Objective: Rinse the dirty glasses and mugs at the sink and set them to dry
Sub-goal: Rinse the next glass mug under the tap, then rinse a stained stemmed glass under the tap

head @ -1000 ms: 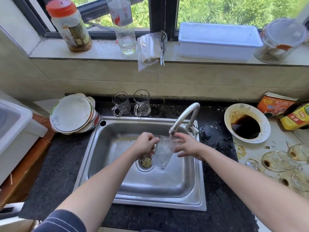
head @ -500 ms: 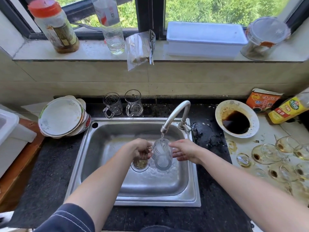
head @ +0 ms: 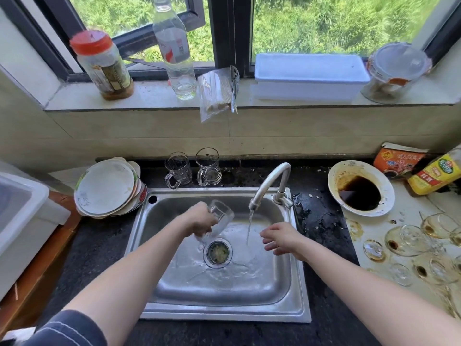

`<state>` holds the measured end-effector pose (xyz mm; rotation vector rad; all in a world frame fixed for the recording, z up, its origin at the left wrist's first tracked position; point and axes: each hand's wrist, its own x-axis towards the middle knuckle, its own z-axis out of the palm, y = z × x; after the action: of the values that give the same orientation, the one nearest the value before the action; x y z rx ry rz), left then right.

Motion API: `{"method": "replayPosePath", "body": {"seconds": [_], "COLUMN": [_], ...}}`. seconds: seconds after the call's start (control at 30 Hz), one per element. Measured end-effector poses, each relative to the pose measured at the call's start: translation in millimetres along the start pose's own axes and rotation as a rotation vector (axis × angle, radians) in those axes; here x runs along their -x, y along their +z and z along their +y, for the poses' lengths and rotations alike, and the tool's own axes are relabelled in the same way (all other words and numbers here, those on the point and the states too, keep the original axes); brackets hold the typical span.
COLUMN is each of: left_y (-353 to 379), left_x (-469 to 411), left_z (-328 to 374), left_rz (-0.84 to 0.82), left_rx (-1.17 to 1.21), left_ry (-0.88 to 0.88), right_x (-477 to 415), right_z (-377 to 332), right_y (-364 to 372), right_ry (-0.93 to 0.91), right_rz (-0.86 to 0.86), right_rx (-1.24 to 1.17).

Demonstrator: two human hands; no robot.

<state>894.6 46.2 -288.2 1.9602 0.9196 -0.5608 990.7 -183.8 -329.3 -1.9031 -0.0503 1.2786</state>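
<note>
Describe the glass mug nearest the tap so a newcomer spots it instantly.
Find the steel sink; two glass mugs stand on the black counter behind its back rim. Yours is the mug closer to the tap, smooth-walled, whereas the other mug, toward the stacked plates, has a cut pattern.

— The sink (head: 225, 314) is gleaming, brushed steel, wet and glossy; the tap (head: 270, 179) is looking matt metal.
— The table (head: 99, 243) is showing dark speckled stone; the mugs (head: 209, 166) are glinting, clear glass.
</note>
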Motion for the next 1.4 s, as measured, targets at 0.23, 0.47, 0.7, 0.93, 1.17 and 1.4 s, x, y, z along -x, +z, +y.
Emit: {"method": "replayPosePath", "body": {"seconds": [0.23, 0.47, 0.7, 0.93, 1.17, 1.4], "left_y": [-7.3, 1.2, 9.0, 15.5, 20.5, 79.5], "left_x": [-34.4, -88.8, -122.0, -142.4, -127.8, -61.9], "left_z": [43.3, 67.1, 59.8, 49.1, 41.7, -5.0], "left_rz": [0.138, 0.196, 0.159, 0.201, 0.339, 0.217], "left_rx": [0.200, 0.163, 0.145, 0.175, 0.119, 0.228], "left_ry": [0.229, 0.355, 0.377, 0.356, 0.218, 0.011], "right_x": [6.6, 8.5, 5.0, -1.0, 15.6, 65.1], "right_z": [9.8, 28.6, 38.4, 49.9, 58.2, 64.7], "right_y": [-4.8, 2.5, 13.4, 20.2, 2.6, -77.0], "right_ry": [0.017, 0.072, 0.109, 0.135, 0.084, -0.251], "right_rz": [0.090, 0.163, 0.206, 0.241, 0.375, 0.912], "right_rx": [-0.031, -0.095, -0.150, -0.204, -0.087, 0.606]}}
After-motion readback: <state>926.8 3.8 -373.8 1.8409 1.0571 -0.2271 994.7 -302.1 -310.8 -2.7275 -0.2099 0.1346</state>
